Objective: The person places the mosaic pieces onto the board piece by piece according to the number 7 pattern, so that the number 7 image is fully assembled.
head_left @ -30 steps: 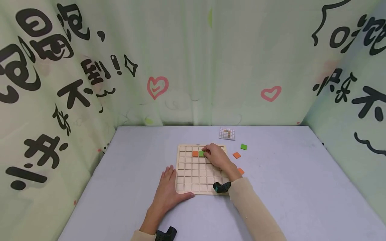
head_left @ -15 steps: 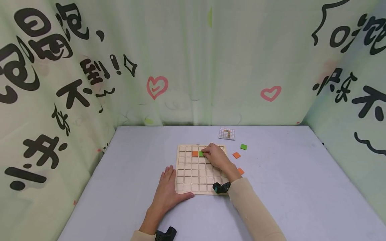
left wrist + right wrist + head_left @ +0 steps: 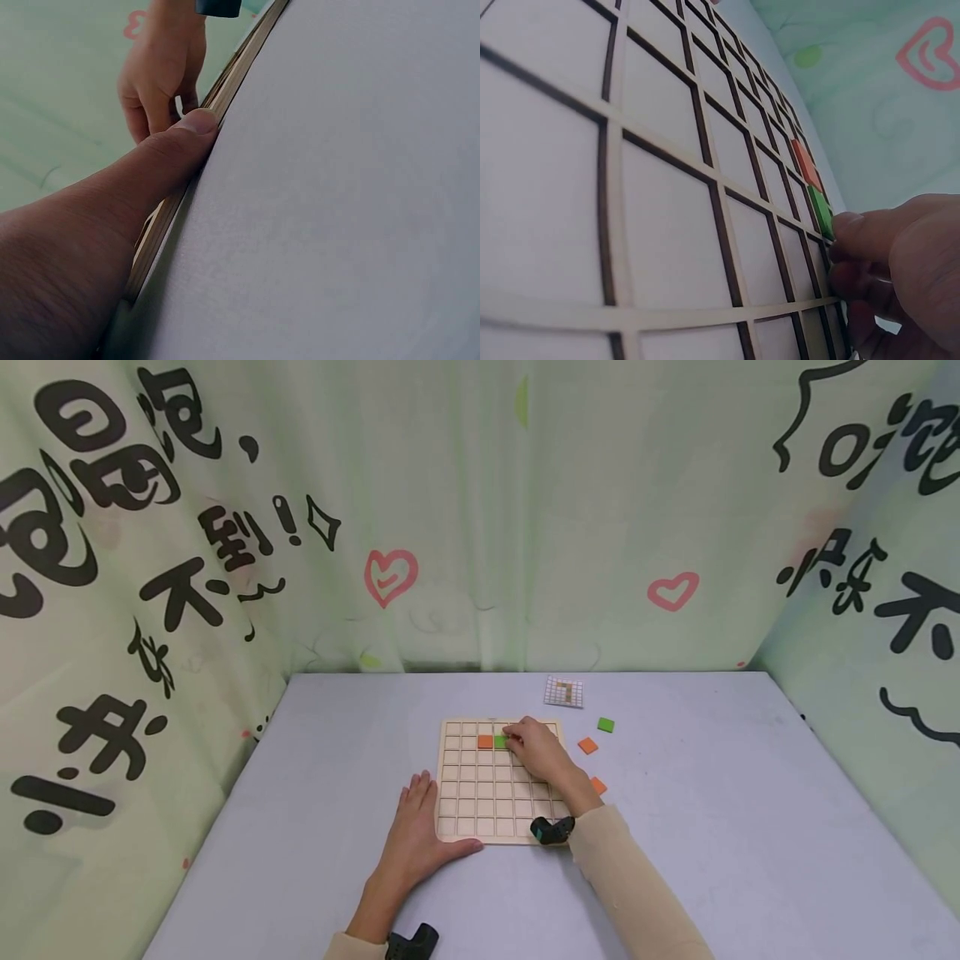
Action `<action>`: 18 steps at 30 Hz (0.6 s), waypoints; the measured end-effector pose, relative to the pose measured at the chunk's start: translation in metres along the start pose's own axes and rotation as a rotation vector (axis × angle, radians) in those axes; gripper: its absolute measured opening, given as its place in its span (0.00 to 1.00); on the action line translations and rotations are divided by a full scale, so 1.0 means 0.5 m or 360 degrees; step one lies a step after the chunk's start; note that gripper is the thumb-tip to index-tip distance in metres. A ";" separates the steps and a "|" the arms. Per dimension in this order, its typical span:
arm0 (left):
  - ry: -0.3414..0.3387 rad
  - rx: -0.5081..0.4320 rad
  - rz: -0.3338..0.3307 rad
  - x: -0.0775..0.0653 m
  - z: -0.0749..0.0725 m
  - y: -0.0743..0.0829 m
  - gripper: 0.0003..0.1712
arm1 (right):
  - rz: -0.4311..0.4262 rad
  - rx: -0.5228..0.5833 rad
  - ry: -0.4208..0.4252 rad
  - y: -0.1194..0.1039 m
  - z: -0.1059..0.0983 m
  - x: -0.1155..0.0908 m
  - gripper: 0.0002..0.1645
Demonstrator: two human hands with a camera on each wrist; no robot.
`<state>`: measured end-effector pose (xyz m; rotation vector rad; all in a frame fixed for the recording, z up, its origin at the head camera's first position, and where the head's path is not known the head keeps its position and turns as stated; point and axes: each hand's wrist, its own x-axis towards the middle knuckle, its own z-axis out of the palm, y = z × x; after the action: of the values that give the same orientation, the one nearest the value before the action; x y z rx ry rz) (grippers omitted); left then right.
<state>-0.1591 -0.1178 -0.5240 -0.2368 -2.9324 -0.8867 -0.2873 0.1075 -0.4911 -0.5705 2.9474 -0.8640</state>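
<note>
A wooden grid board lies on the table. In its second row from the back, an orange square tile and a green square tile sit side by side. My right hand reaches over the board, thumb and fingertips curled at the green tile's right edge; the right wrist view shows the thumb against the green tile. My left hand lies spread at the near left corner. Its fingers run along the left edge, and its thumb rests against the front edge in the left wrist view.
Right of the board lie a loose green tile, an orange tile and another orange tile, partly behind the right forearm. A small card with a grid pattern lies at the back. Printed curtains surround the table.
Right-hand fingertips shift very slightly at the green tile. The left hand and the tiles stay in place.
</note>
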 end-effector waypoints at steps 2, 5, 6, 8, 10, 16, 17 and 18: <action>-0.0004 -0.0001 -0.0001 0.000 0.001 0.000 0.71 | 0.0002 0.0004 0.0005 0.000 -0.001 -0.002 0.19; -0.0007 -0.0003 -0.0009 0.001 0.003 0.000 0.71 | -0.0005 0.0014 0.0003 0.001 -0.003 -0.003 0.19; -0.0013 -0.0003 -0.0014 0.001 0.003 0.000 0.71 | -0.0014 0.0011 0.0004 0.002 -0.004 -0.003 0.19; -0.0020 0.0006 -0.0017 0.002 0.002 0.001 0.71 | -0.0024 0.0008 0.0004 0.002 -0.006 -0.004 0.18; -0.0023 0.0018 -0.0014 0.004 0.002 0.001 0.71 | -0.0022 0.0012 -0.0003 0.002 -0.008 -0.004 0.19; -0.0026 0.0023 -0.0001 0.006 0.000 -0.002 0.70 | 0.0000 -0.0005 -0.0025 -0.001 -0.006 -0.007 0.19; -0.0022 0.0024 0.0004 0.005 0.000 -0.003 0.70 | -0.0003 -0.0012 -0.0025 -0.002 -0.005 -0.009 0.19; -0.0023 0.0027 -0.0002 0.004 0.001 -0.004 0.70 | -0.0003 -0.0010 -0.0027 -0.003 -0.004 -0.010 0.19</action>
<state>-0.1613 -0.1189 -0.5253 -0.2414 -2.9526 -0.8635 -0.2822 0.1091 -0.4890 -0.5783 2.9357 -0.8465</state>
